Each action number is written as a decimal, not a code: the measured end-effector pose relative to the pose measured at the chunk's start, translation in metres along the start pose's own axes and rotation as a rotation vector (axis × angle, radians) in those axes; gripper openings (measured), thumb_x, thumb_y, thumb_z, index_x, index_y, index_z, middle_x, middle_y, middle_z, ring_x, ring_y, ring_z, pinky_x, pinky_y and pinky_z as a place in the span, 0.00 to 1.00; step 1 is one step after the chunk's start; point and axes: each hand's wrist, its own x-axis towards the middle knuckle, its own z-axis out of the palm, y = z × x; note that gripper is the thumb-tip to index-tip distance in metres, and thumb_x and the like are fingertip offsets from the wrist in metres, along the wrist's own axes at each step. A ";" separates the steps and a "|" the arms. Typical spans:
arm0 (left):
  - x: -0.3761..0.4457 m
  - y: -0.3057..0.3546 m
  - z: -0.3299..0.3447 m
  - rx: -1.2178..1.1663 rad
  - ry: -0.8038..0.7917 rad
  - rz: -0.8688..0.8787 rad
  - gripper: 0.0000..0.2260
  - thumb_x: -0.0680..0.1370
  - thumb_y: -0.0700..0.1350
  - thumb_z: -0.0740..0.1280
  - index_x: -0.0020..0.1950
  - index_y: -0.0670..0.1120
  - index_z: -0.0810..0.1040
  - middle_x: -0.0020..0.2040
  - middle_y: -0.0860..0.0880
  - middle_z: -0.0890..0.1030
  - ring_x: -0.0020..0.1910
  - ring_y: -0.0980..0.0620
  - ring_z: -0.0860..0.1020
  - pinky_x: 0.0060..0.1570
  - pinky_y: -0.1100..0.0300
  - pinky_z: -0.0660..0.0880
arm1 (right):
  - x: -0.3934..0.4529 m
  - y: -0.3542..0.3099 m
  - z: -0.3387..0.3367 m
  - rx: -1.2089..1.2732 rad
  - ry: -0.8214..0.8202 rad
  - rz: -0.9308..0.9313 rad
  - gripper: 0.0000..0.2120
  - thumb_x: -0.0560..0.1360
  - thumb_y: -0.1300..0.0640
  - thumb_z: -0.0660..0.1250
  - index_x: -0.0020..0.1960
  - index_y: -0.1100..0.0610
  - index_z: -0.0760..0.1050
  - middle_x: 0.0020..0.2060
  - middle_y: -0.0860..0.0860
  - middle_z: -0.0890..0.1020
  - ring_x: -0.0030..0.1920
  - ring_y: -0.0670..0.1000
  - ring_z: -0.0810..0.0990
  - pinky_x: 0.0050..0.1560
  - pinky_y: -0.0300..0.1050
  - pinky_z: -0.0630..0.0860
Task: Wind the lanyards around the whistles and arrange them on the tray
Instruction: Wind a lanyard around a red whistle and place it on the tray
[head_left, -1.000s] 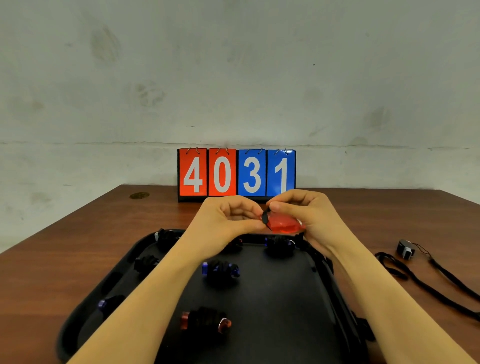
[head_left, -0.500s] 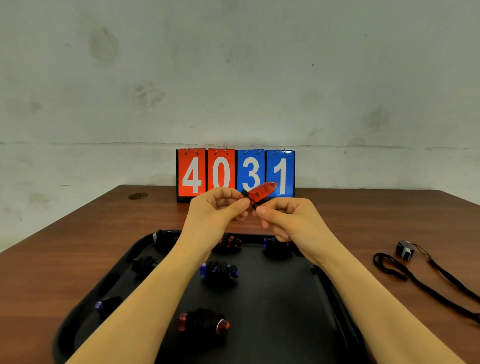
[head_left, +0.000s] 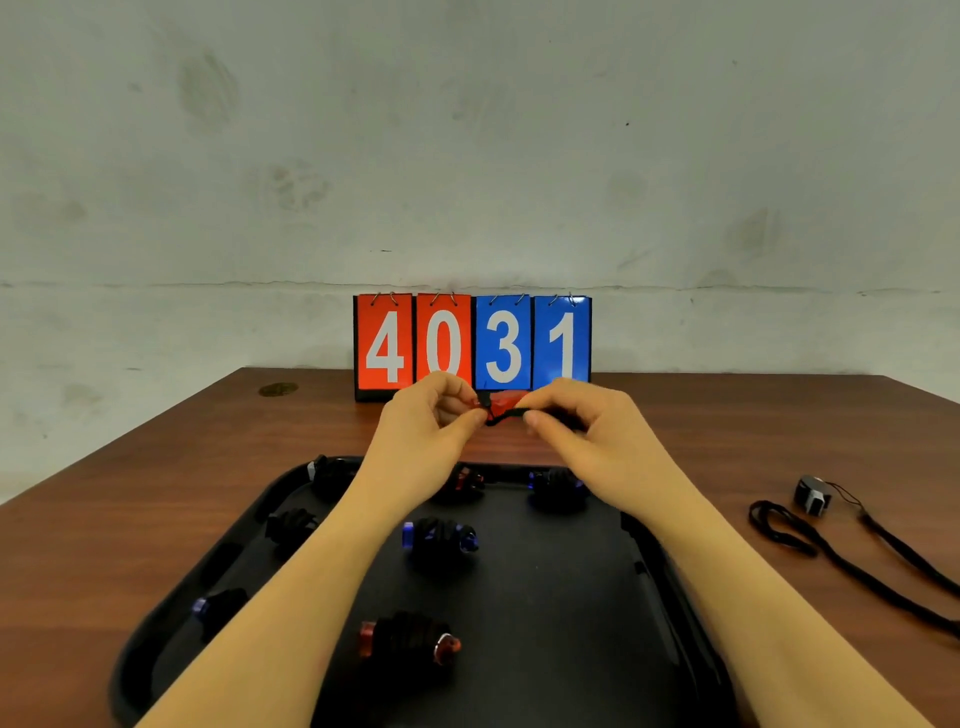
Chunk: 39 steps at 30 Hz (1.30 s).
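With both hands (head_left: 511, 415) pinching the red whistle (head_left: 505, 402) and lanyard (head_left: 511, 414) mid-frame, slack in your pull could unravel the wraps.

Matt black tray (head_left: 670, 561), wood-grain table (head_left: 156, 493), glossy translucent red whistle (head_left: 506, 402)

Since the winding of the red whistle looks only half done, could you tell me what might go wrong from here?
The left hand and right hand pinch the red whistle and its black lanyard in mid-air above the table; a slip could undo the turns. On the tray, lowered forearms might nudge the wound blue whistle.
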 end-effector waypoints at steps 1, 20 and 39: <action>0.000 -0.001 0.000 0.021 -0.026 0.017 0.06 0.75 0.41 0.67 0.44 0.51 0.73 0.39 0.53 0.77 0.39 0.58 0.75 0.39 0.72 0.72 | 0.001 0.004 0.002 -0.145 0.073 -0.096 0.06 0.76 0.57 0.63 0.48 0.53 0.79 0.42 0.43 0.79 0.46 0.44 0.77 0.48 0.35 0.73; -0.009 0.008 -0.003 -0.131 -0.442 0.123 0.05 0.76 0.38 0.64 0.49 0.47 0.72 0.40 0.53 0.77 0.39 0.57 0.79 0.45 0.63 0.77 | 0.003 0.002 -0.006 0.516 0.162 0.269 0.05 0.69 0.61 0.71 0.40 0.51 0.82 0.38 0.48 0.85 0.44 0.47 0.83 0.45 0.41 0.80; 0.000 0.004 -0.002 -0.338 -0.035 -0.060 0.05 0.77 0.37 0.62 0.47 0.48 0.71 0.36 0.49 0.75 0.30 0.59 0.74 0.35 0.67 0.74 | 0.001 -0.001 0.006 0.298 -0.187 0.210 0.07 0.76 0.56 0.64 0.48 0.53 0.82 0.28 0.48 0.79 0.29 0.44 0.73 0.38 0.34 0.73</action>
